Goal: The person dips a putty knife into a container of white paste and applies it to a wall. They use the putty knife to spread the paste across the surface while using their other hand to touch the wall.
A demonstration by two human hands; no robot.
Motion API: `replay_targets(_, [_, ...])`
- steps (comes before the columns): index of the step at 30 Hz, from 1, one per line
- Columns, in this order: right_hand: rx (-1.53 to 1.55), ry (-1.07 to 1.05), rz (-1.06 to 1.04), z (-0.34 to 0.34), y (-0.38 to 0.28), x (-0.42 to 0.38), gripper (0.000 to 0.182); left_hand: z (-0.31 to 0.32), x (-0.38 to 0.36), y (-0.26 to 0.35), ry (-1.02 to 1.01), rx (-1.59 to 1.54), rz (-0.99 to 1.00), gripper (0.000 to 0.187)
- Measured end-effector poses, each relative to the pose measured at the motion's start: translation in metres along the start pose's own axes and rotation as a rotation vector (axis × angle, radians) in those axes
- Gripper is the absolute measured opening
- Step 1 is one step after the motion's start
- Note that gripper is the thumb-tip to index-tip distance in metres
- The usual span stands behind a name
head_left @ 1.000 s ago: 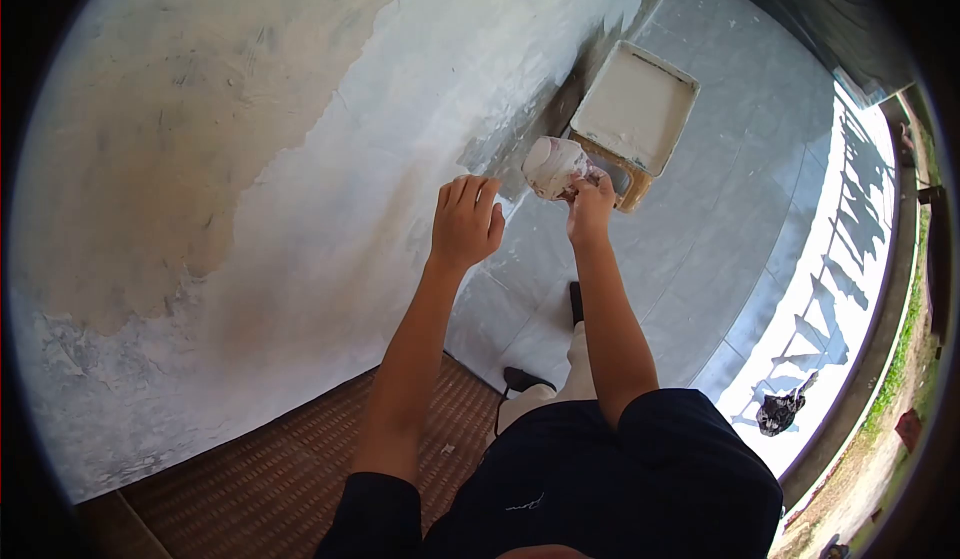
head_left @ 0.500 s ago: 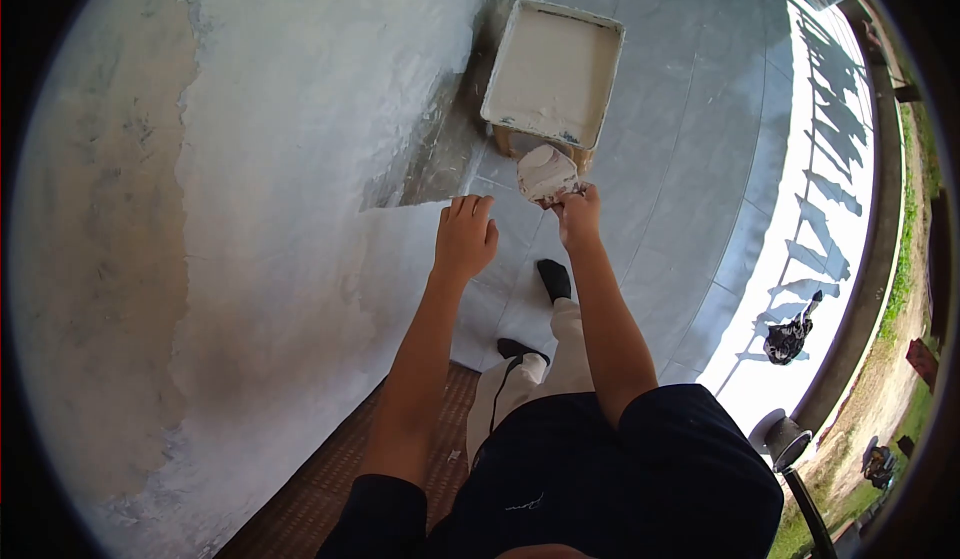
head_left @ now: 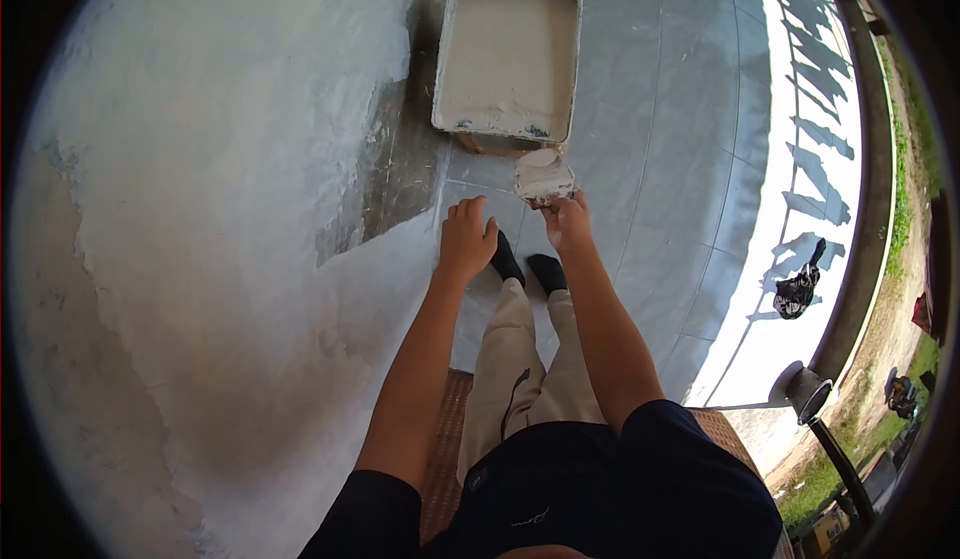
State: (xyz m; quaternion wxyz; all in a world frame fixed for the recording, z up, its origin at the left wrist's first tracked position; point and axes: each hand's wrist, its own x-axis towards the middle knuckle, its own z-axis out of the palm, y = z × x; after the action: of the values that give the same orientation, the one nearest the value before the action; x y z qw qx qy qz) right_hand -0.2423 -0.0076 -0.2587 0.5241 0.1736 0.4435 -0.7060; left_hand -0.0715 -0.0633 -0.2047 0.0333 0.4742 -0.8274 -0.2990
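Two bare hands reached forward past a dark shirt (head_left: 600,469). The left hand (head_left: 465,244) was open, its fingers loosely bent and lying close together, the thumb standing a little apart; nothing showed in its grasp. It was near the wall (head_left: 230,159), though whether it touched could not be told. The right hand (head_left: 568,227) gripped a paste-smeared container (head_left: 545,177) by its near side, thumb and fingers closed round the edge. How firmly they pressed, and what lay inside, could not be made out.

The step in hand looked like carrying or steadying the container between the body and the tray (head_left: 577,59). From there, any move seemed to call for a secure pinch on a slick-looking edge, a steady wrist, and care around the tray's near rim.

Below the hands came pale trousers (head_left: 510,344) and two dark-covered feet on the grey tiled floor (head_left: 640,229). Just beyond the container, the squarish tray held a broad pool of pale, smooth mix and stood on a wooden support (head_left: 485,146) near the wall. Farther off, a black plastic bag (head_left: 797,292) sat in the sunlit strip, with grass (head_left: 900,179) beyond.
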Motion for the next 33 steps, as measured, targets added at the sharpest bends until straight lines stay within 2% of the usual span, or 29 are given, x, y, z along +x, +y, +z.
replay_targets(6, [0.118, -0.086, -0.022, 0.005, 0.012, 0.033, 0.039, 0.023, 0.037, -0.025, -0.056, -0.105, -0.104, 0.045])
replay_targets(8, [0.104, -0.037, -0.013, 0.008, 0.017, 0.044, 0.04, 0.035, 0.051, -0.04, -0.065, -0.134, -0.124, 0.046])
replay_targets(10, [0.092, 0.014, -0.009, 0.011, 0.02, 0.055, 0.042, 0.046, 0.07, -0.051, -0.08, -0.407, -0.293, 0.053])
replay_targets(11, [0.119, 0.013, -0.022, 0.011, 0.022, 0.06, 0.04, 0.049, 0.079, -0.053, -0.089, -0.408, -0.29, 0.053])
replay_targets(13, [0.149, 0.026, -0.041, 0.009, 0.027, 0.067, 0.039, 0.057, 0.094, -0.054, -0.027, -0.852, -0.522, 0.062])
replay_targets(17, [0.24, 0.043, -0.105, 0.003, 0.04, 0.077, 0.033, 0.068, 0.113, -0.059, -0.112, -1.04, -0.68, 0.063])
replay_targets(23, [0.273, -0.029, -0.128, 0.007, 0.045, 0.078, 0.031, 0.075, 0.124, -0.051, -0.144, -1.344, -0.699, 0.046])
replay_targets(33, [0.186, 0.019, -0.148, 0.009, 0.049, 0.082, 0.027, 0.062, 0.139, -0.041, -0.133, -1.431, -0.673, 0.039])
